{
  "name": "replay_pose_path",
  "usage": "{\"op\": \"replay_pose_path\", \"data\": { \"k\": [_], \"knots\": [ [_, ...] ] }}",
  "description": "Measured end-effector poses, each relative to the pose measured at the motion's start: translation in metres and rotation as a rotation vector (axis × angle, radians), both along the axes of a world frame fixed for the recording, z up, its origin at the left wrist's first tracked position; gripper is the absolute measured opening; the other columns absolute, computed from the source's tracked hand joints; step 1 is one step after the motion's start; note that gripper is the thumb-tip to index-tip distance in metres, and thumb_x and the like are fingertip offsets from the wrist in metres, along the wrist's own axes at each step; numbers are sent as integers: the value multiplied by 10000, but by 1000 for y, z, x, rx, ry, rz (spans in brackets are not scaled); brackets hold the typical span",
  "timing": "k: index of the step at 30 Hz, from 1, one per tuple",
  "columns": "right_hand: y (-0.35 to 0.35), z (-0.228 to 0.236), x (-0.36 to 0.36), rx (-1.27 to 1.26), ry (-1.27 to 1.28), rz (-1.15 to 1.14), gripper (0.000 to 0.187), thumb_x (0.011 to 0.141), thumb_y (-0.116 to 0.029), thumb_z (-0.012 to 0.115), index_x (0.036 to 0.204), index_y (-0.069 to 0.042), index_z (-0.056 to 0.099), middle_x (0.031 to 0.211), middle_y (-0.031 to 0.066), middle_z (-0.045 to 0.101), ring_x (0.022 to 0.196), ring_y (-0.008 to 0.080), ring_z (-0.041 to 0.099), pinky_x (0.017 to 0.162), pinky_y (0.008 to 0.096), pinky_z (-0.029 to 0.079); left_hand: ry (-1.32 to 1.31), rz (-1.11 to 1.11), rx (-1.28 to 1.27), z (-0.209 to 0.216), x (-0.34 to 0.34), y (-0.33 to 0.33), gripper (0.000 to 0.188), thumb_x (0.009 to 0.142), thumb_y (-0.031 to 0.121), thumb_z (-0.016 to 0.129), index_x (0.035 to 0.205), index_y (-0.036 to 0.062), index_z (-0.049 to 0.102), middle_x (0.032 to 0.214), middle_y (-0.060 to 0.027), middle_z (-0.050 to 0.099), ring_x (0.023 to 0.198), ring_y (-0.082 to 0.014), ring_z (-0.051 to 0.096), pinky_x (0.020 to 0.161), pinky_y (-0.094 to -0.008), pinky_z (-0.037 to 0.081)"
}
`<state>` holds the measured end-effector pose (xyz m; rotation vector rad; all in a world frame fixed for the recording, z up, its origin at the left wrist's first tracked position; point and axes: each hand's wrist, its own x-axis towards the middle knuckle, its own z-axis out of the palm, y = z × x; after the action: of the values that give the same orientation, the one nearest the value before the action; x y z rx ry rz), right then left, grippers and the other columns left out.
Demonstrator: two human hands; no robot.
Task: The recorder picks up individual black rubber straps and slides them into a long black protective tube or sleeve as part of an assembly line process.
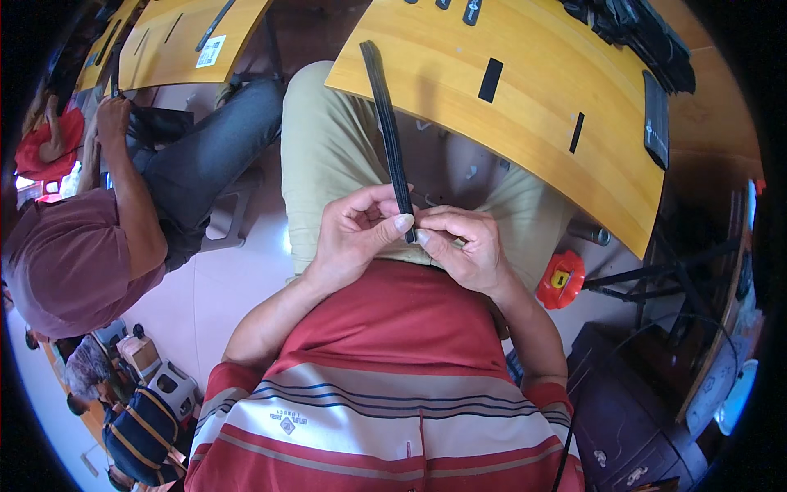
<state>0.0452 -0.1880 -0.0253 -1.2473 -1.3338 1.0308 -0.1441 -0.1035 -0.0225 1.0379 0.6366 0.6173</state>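
A long, slim black ridged strip [387,123], which looks like a folded hand fan, slants up and slightly left from my lap. Its far tip lies over the near left corner of the yellow wooden table [525,98]. My left hand [361,230] is closed on the near end, thumb on top and fingers underneath. From the other side, my right hand [463,244] pinches the very bottom of the same strip between thumb and fingertips. Whatever small part sits between the right fingertips is hidden.
On the table lie two black rectangles [490,79], a long black sleeve [656,119] and a black pile [635,41]. A red dish [561,280] stands low at right, near dark drawers [623,410]. A seated person [82,254] works on the left.
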Motion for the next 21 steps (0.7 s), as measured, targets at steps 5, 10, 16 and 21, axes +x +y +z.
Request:
{"op": "replay_pose_path", "data": {
  "k": [5,10,16,21],
  "knots": [
    [1,-5,4,98,-45,5,140,872,-43,738,967,52,695,921,168,724,778,200,710,666,287,554,7,-20,-12,-3,1,0,372,944,56,676,1294,-23,579,1030,-55,702,896,-87,641,801,-236,540],
    [2,-4,4,133,-81,4,131,850,-26,754,949,39,697,890,163,727,766,220,719,663,302,562,4,-27,-20,-3,1,0,369,941,57,681,1288,-23,583,1000,-42,696,865,-79,635,780,-232,539],
    [4,-1,4,176,-123,-1,124,813,-14,766,911,15,694,849,150,715,742,263,716,648,332,561,25,-43,-32,-4,1,-1,351,938,75,685,1270,-11,608,1004,-39,692,886,-89,628,801,-252,524],
    [5,1,5,171,-120,0,124,798,-22,770,890,5,691,814,145,700,716,282,707,622,350,552,4,-45,-27,-4,2,-1,354,945,53,672,1281,-19,590,988,-34,696,862,-72,639,773,-226,545]
  ]
}}
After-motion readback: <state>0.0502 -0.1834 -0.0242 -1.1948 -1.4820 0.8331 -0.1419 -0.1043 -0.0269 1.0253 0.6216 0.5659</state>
